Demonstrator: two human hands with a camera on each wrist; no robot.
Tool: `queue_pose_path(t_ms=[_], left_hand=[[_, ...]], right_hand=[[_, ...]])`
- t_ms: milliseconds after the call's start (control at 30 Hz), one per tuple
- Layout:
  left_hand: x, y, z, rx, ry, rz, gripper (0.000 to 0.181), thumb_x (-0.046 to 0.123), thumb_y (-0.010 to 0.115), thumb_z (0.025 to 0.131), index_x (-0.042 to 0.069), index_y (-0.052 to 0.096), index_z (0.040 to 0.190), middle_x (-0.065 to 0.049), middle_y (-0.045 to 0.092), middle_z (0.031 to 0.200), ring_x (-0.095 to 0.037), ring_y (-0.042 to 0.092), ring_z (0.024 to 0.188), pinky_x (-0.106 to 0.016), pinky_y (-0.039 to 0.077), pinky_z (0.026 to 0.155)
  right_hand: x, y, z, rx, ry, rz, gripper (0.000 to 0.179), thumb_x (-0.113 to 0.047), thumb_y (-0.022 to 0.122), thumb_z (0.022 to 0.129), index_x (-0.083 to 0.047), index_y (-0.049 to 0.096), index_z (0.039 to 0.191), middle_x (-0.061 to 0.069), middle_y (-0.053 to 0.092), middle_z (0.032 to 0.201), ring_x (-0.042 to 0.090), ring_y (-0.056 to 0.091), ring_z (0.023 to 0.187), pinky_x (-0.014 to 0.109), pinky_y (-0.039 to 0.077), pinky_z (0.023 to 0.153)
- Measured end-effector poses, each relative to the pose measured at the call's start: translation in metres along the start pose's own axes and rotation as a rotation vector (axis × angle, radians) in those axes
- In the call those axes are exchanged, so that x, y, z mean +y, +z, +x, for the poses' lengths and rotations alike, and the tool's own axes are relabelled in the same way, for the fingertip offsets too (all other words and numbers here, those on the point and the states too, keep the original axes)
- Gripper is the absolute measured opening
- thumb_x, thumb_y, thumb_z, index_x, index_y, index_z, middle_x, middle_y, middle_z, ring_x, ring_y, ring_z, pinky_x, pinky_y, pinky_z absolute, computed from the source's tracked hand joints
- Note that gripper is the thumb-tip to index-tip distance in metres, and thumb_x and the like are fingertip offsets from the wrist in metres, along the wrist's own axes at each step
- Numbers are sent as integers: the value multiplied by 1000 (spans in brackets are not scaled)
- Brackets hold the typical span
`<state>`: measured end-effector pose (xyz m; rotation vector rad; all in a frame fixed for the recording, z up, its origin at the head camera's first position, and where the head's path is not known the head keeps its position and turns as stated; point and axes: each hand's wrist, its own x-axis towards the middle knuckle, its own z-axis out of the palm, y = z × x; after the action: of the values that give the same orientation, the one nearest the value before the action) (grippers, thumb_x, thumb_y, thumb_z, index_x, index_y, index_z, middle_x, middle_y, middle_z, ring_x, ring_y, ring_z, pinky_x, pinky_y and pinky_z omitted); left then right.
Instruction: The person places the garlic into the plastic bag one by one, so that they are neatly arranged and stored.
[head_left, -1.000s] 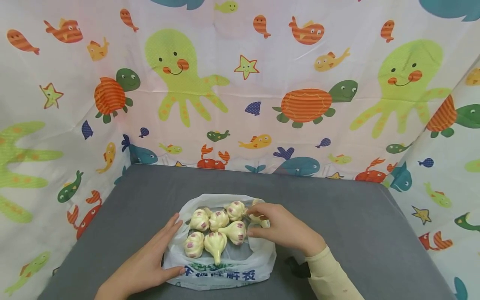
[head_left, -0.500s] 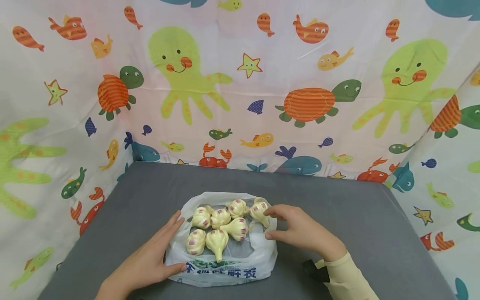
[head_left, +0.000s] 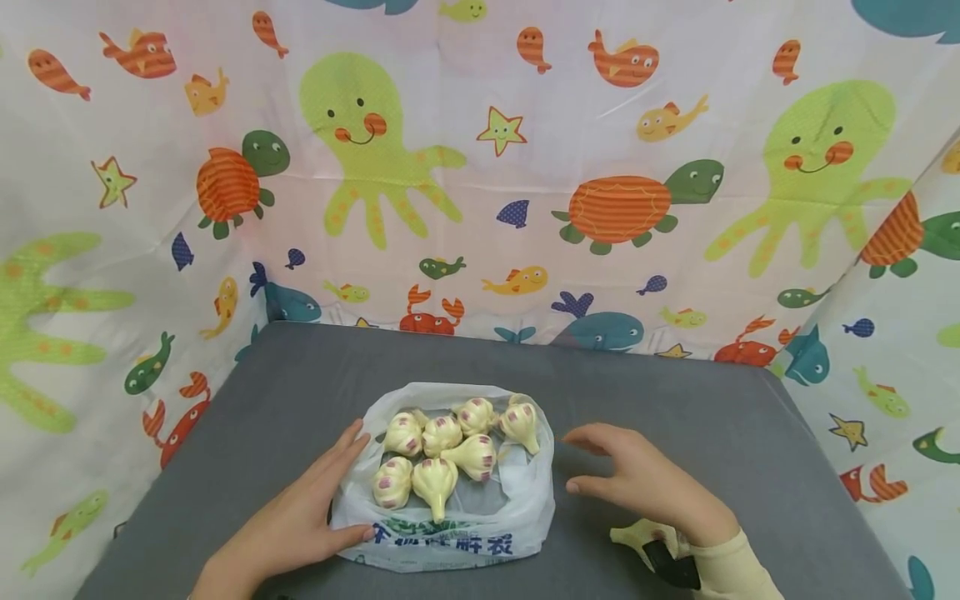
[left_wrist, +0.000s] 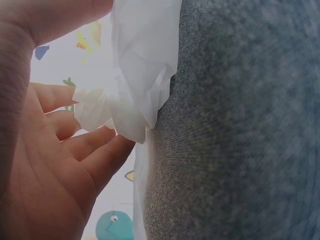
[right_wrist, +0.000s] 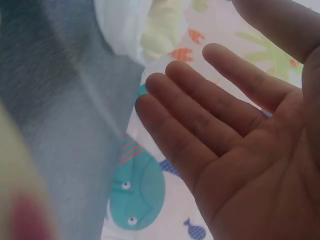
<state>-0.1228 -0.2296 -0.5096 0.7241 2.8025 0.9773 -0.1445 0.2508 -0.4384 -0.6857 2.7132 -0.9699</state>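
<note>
A white plastic bag (head_left: pixel 517 521) with blue lettering lies spread on the grey table, its mouth facing up. Several cream garlic bulbs (head_left: pixel 435 483) with purple marks sit inside, the rightmost bulb (head_left: pixel 519 422) against the bag's right wall. My left hand (head_left: pixel 300 508) rests along the bag's left side, fingers extended and thumb on the front; in the left wrist view its fingertips touch the crumpled plastic (left_wrist: pixel 135 110). My right hand (head_left: pixel 648 475) is to the right of the bag, fingers stretched and holding nothing. Below its wrist lies another garlic bulb (head_left: pixel 647 537), partly hidden.
The dark grey tabletop (head_left: pixel 465 354) extends around the bag. A white curtain (head_left: pixel 480 208) printed with sea animals stands behind the table and along both sides. A black wrist device (head_left: pixel 671 567) sits under the right sleeve (head_left: pixel 735 571).
My right hand has let go of the rightmost garlic bulb in the bag and drawn back to the right. The bulb below the wrist has come into view. My left hand stays at the bag.
</note>
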Motion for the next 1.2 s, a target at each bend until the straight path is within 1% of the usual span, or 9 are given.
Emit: queue_pose_path(t_ms=[167, 500, 667, 900, 1033, 1067, 1133, 1200], left_hand=[[2, -1, 0, -5, -11, -6, 120, 64, 86, 88, 24, 18, 177, -1, 6, 184, -33, 26, 164, -65, 42, 116], [3, 0, 0, 5, -12, 6, 120, 62, 88, 87, 22, 19, 177, 0, 7, 184, -32, 26, 163, -64, 42, 116], [2, -1, 0, 10, -4, 2, 120, 59, 90, 87, 21, 20, 177, 0, 7, 184, -32, 27, 163, -65, 42, 117], [4, -2, 0, -1, 0, -13, 120, 57, 90, 87, 21, 20, 177, 0, 6, 184, -33, 25, 164, -65, 41, 117], [4, -3, -1, -4, -6, -23, 120, 54, 91, 87, 21, 20, 177, -1, 6, 184, -34, 25, 164, -65, 40, 117], [5, -2, -1, -2, -5, -20, 120, 54, 92, 87, 21, 20, 177, -1, 6, 184, -34, 25, 164, -65, 40, 117], [4, -2, -1, 3, 0, -15, 120, 53, 92, 87, 21, 20, 177, -2, 6, 184, -34, 25, 164, -65, 41, 117], [4, -2, -1, 8, 4, -10, 120, 53, 92, 87, 20, 21, 177, -2, 7, 184, -34, 26, 164, -66, 41, 117]], right_hand=[[7, -2, -11, -3, 41, 7, 59, -42, 88, 94, -9, 70, 139, 11, 71, 139, 41, 68, 127, 64, 54, 103], [16, -3, -26, -6, 116, -4, 58, -40, 89, 93, -8, 71, 138, 11, 71, 137, 42, 67, 125, 67, 54, 101], [17, -5, -34, -12, 133, -7, 59, -41, 90, 92, -10, 71, 137, 9, 71, 137, 42, 67, 126, 67, 54, 101], [24, -4, -49, -22, 130, 1, 58, -41, 90, 92, -9, 71, 136, 10, 71, 137, 43, 67, 125, 68, 54, 100], [31, -5, -58, -27, 159, 35, 57, -40, 90, 92, -9, 71, 136, 9, 71, 137, 44, 66, 126, 68, 54, 100], [32, -6, -60, -33, 165, 45, 57, -40, 89, 93, -9, 71, 137, 10, 71, 138, 43, 67, 125, 65, 56, 98], [36, -7, -66, -50, 179, 79, 58, -39, 88, 94, -7, 69, 139, 12, 70, 139, 39, 69, 117, 53, 61, 93], [40, -7, -72, -57, 168, 58, 58, -39, 87, 95, -7, 69, 139, 10, 70, 138, 35, 70, 114, 44, 61, 90]])
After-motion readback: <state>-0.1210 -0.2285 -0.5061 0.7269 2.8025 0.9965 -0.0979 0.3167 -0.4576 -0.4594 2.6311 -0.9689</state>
